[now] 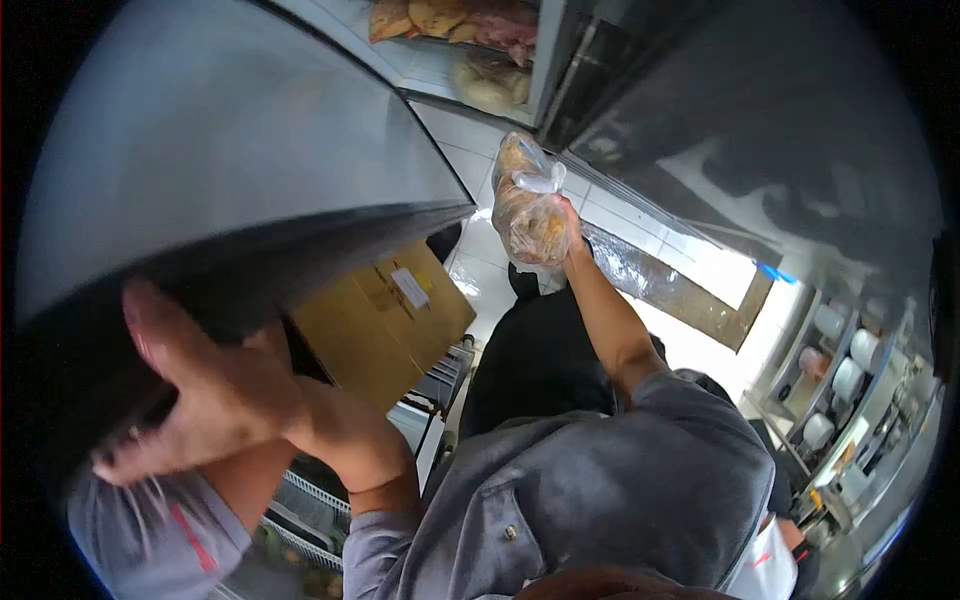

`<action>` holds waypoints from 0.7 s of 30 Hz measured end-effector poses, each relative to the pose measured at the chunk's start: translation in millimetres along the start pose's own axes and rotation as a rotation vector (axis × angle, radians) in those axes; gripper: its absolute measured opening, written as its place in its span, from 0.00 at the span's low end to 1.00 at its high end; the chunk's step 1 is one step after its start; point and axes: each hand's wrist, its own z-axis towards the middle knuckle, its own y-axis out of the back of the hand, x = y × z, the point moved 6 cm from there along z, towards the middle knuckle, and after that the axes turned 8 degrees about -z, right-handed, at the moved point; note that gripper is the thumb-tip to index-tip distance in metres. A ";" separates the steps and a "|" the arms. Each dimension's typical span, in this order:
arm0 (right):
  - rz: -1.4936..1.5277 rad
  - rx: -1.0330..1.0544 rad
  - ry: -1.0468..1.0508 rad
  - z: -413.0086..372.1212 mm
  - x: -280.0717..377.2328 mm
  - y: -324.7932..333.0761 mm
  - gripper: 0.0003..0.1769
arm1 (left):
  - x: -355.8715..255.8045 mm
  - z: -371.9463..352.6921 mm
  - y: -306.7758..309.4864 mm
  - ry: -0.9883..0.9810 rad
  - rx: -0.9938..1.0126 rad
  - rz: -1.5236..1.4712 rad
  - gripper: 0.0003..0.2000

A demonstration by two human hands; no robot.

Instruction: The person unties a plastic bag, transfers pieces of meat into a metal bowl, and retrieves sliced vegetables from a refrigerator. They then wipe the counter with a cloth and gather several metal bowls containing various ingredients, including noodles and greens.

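My right hand (pixel 570 228) is closed on a clear plastic bag (pixel 540 235) with brownish-orange food inside. The bag hangs over the white tiled floor, in front of the open cold cabinet; I cannot make out the exact food. At the lower left, my left hand (pixel 225 395) has its fingers spread against the dark edge of a large grey door (pixel 250 130). Part of that hand is in shadow, and it holds nothing that I can see. Another forearm and a grey sleeve with a red stripe (pixel 190 535) show beside my left arm.
More bagged food (pixel 460 20) lies on the cabinet's shelves. A cardboard box (pixel 385 320) stands under the grey door, near white baskets (pixel 305 510). A dark shiny panel (pixel 770 140) fills the upper right. Shelves with white bowls (pixel 850 375) stand at the right.
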 end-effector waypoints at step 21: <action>-0.466 -0.086 0.334 546.9 -9.0 7.0 0.14 | 190.5 -113.5 40.2 -0.070 0.014 0.416 0.40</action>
